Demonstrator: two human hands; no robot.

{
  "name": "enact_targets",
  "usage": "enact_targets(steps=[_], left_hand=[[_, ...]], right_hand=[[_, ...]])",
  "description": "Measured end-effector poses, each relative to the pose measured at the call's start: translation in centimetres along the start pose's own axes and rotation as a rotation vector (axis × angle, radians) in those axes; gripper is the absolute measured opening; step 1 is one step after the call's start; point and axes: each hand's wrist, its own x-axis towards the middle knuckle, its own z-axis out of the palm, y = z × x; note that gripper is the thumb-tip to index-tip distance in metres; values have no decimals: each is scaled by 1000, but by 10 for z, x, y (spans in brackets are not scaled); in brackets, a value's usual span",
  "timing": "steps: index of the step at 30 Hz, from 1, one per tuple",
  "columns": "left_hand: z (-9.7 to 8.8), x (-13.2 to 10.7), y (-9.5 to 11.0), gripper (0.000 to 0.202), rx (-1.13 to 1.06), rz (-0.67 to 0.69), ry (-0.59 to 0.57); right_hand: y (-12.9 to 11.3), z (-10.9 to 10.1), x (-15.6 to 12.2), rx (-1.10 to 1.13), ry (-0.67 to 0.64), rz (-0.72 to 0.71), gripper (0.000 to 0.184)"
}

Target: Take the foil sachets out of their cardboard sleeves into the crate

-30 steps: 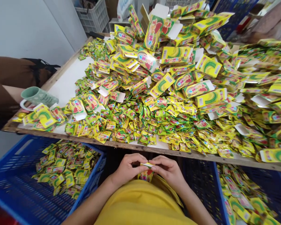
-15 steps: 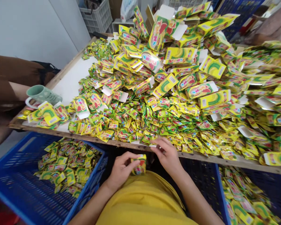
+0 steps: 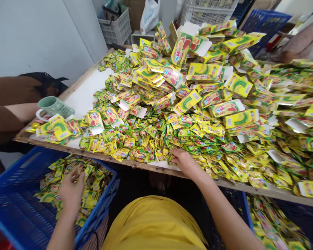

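My left hand [image 3: 72, 190] is over the blue crate [image 3: 21, 184] on the left, above a heap of small yellow-green boxes [image 3: 94, 187]. Its thumb and fingers are apart, slightly blurred, and no box shows in them. At the table's front edge, my right hand [image 3: 186, 162] reaches into the pile of small candy packets [image 3: 203, 135]. Its thumb and fingertips close around a green-yellow packet [image 3: 170, 159], partly hidden by the fingers. Open-flapped yellow and green cartons [image 3: 187, 102] lie heaped behind the packets.
A pale green mug [image 3: 56, 107] stands at the table's left end beside several closed boxes [image 3: 59, 127]. Another person's arm [image 3: 23, 113] is close by. Below the table on the right is another blue crate [image 3: 246, 211] holding boxes. White crates [image 3: 117, 27] stand behind.
My left hand has moved left and down from in front of my body to the blue crate, and the small box has left its fingers. My right hand has shifted slightly at the packets.
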Motion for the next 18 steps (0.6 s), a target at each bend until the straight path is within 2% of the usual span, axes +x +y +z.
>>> enact_targets(steps=[3,5,8,10,13,15,18], left_hand=[[7,-11,83,28,-232,285,162],[14,-10,140,19,-322,538,160],[33,12,208,19,-358,801,101],[51,36,243,24,-254,972,-6],[78,73,286,40,80,1152,-162],[90,91,309,44,265,1164,-204],[93,104,333,37,335,1144,-214]], right_hand=[[-14,0,7,-169,-18,7,32],[-18,0,5,-263,-15,4,28],[-15,1,-6,-244,21,-65,26],[-12,3,-18,-186,43,-114,30],[-8,8,-36,-138,109,-151,38],[-6,13,-44,-159,151,-148,34],[-3,23,-50,-153,203,-115,17]])
